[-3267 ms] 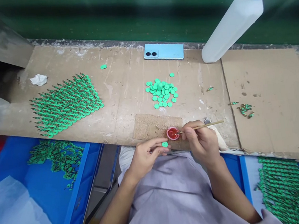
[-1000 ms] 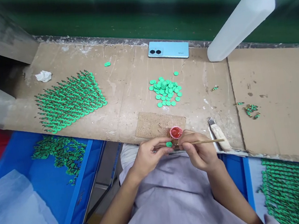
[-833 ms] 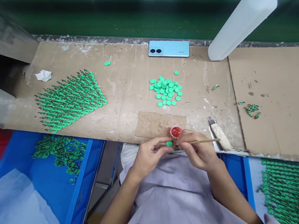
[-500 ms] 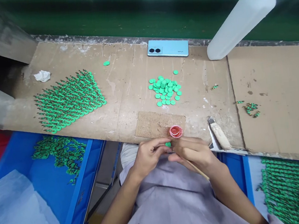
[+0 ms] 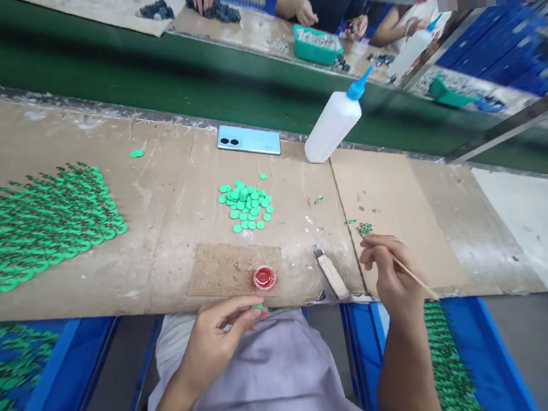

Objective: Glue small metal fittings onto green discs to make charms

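Note:
My left hand (image 5: 214,337) pinches a small green disc (image 5: 256,307) between thumb and fingers, just in front of the table edge. Beyond it, a small round pot of red liquid (image 5: 265,277) stands on a brown board (image 5: 217,271). On the right, my right hand (image 5: 395,277) grips a thin wooden stick (image 5: 417,279) that slants back toward me. Its fingertips are at a little pile of small green-and-brown pieces (image 5: 364,227); whether they touch one, I cannot tell. A loose heap of green discs (image 5: 248,202) lies past the pot.
Rows of green pieces (image 5: 43,225) cover the left. A knife-like tool (image 5: 332,275), a phone (image 5: 249,140) and a white squeeze bottle (image 5: 332,129) are on the cardboard. Blue bins (image 5: 69,367) with green pieces stand below the table. Co-workers' hands (image 5: 305,12) are across the green divider.
My right hand has left the pot and moved right to the small pieces, still with the stick. My left hand keeps the disc. The view has swung right and up, showing the co-workers.

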Demonstrator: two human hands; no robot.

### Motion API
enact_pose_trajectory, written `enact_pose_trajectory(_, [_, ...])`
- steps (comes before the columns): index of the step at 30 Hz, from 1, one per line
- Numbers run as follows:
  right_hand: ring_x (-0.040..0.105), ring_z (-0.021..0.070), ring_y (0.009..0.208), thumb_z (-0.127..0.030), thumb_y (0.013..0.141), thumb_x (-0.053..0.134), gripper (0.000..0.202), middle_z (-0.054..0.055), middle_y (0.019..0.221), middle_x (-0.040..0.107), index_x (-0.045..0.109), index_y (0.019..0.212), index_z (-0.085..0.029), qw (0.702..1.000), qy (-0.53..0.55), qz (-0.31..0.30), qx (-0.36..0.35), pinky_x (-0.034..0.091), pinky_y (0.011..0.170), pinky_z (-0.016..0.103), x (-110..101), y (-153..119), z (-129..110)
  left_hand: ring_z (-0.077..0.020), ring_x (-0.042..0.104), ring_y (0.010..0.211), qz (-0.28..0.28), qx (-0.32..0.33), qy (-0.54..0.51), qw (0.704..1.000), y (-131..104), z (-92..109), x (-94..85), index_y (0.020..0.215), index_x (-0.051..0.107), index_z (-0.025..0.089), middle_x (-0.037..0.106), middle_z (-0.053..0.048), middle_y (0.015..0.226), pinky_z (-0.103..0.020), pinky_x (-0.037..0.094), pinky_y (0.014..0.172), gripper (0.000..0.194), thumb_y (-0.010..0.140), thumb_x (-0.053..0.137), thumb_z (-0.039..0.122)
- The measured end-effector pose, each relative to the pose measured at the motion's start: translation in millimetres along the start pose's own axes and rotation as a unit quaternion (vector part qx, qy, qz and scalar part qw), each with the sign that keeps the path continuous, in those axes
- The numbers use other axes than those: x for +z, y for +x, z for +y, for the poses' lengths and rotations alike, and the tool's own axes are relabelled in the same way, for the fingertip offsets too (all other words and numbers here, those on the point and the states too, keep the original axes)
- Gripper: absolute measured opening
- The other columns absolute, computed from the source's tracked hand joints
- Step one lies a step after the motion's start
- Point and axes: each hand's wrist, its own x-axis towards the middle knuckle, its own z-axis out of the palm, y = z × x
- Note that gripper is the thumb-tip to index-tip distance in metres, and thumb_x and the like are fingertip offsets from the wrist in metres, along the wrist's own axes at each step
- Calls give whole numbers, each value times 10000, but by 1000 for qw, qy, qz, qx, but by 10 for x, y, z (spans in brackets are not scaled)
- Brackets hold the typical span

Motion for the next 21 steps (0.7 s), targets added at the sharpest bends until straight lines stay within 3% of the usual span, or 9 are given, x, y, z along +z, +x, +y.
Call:
enact_pose_trajectory(3, [610,182,589,-491,1075,425,400,82,853,753,670,1121,-179,975,-191,47,107,476,601,321,-143,85,402,-187,821,680,3,12,-3,1000,12,1,-1,980,838,225,858,-29,825,-222,683,661,149,877,734,249])
enact_pose_trajectory(7, [623,267,681,-592,920,569,469,134,771,729,719,951,-148,955,-259,52,132,431,614,354,-158,150,689,-199,832,746,-2,-1,-10,1000,1,-29,-26,1099,819,198,864,-61,884,-235,690,704,251,889,738,309])
enact_pose_trajectory(10, [620,284,696,-579,872,560,452,153,778,738,730,875,-161,943,-286,35,166,422,629,365,-108,166,705,-216,839,814,-15,-19,-9,1000,-12,-43,-43,1132,811,183,865,-75,912,-249,694,746,304,870,761,329])
enact_pose_trajectory(14, [653,323,770,-515,862,505,435,199,858,757,731,924,-148,918,-324,18,226,446,697,409,-77,167,590,-208,835,775,-6,-35,-21,999,-13,-25,-50,1105,819,177,863,-64,884,-254,698,738,289,866,759,327])
enact_pose_trajectory(21, [672,347,824,-466,800,553,315,188,850,742,677,876,-187,900,-335,-21,277,471,736,430,-77,190,453,-193,827,699,8,-8,-58,998,-6,-15,-41,1028,836,198,854,-29,802,-226,694,664,198,849,766,244])
